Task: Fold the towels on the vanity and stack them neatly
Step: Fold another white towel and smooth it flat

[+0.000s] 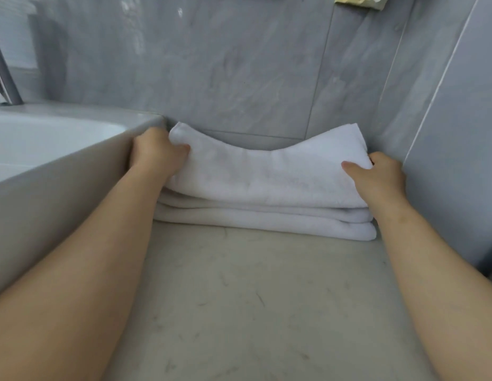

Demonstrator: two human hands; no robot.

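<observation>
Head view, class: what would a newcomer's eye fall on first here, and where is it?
The white top towel stands out first, sagging in the middle before the grey tiled wall, the left hand gripping its left end and the right hand its right end. Under it lies a stack of folded white towels at the back of the pale countertop. A white basin sits at the left.

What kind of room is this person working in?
Most likely a bathroom: a white basin sits at the left, grey marble-look tiles cover the walls, and folded white towels are stacked on a stone counter.
</observation>
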